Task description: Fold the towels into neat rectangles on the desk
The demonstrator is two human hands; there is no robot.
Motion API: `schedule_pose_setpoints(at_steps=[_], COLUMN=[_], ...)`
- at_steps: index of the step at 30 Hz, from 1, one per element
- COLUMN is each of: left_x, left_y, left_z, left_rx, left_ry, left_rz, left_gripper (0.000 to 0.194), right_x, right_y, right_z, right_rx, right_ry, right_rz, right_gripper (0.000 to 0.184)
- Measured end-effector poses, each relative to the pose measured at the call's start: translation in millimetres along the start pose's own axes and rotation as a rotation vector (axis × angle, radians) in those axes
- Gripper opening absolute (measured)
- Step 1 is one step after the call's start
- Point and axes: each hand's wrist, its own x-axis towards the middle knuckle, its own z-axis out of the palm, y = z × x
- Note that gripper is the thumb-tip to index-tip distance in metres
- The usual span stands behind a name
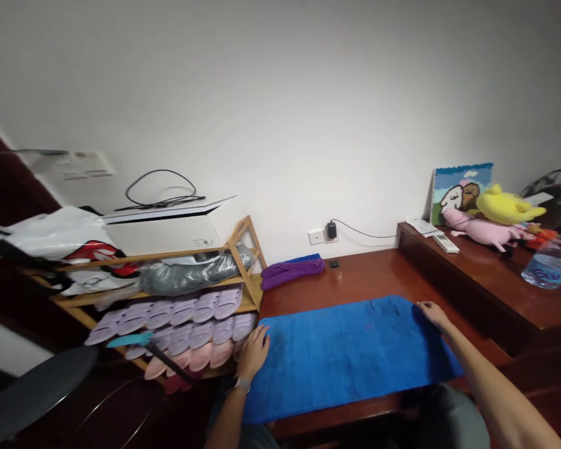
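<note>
A blue towel (336, 352) lies spread out on the reddish-brown wooden desk, with a few dark marks near its far right part. My left hand (253, 350), a watch on its wrist, is at the towel's left edge near the far corner, its fingers bent over the border. At the far right corner my right hand (432, 313) has its fingers pinched together on the towel's edge. The thumb of my left hand is mostly hidden.
A folded purple towel (293, 272) lies against the wall. Left stands a wooden rack (255, 293) of lilac and pink slippers. On the raised right section are plush toys (486, 232), a white remote (445, 243) and a water bottle (549, 265). A black plug (331, 231) sits in the wall.
</note>
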Motion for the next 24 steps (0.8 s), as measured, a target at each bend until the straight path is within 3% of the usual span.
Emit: schedule_pose_setpoints(at_steps=[5, 8, 11, 15, 20, 24], left_x=[21.0, 20.8, 20.2, 22.2, 23.8, 26.1], left_y=[-1.9, -7.0, -12.6, -16.6, -12.5, -7.4], left_z=[25.8, 38.8, 49.5, 58.0, 55.6, 47.5], left_rx=[0.05, 0.065, 0.1, 0.14, 0.184, 0.201], left_ry=[-0.02, -0.014, -0.027, -0.026, -0.016, -0.052], left_rz=[-0.037, -0.052, -0.056, -0.032, -0.017, -0.016], left_gripper=[0.045, 0.049, 0.053, 0.054, 0.053, 0.054], right_x=[14.9, 19.2, 23.9, 25.1, 5.7, -18.7], right_y=[-8.8, -4.0, 2.1, 5.9, -2.4, -18.5], right_z=[22.5, 22.3, 14.0, 8.1, 27.2, 52.2], right_rx=[0.136, 0.214, 0.245, 0.065, -0.094, -0.267], right_ry=[-0.061, -0.092, -0.035, 0.065, 0.08, 0.038], right_rz=[-0.06, -0.134, -0.181, -0.182, -0.092, -0.313], right_gripper=[0.035, 0.035, 0.044, 0.053, 0.055, 0.055])
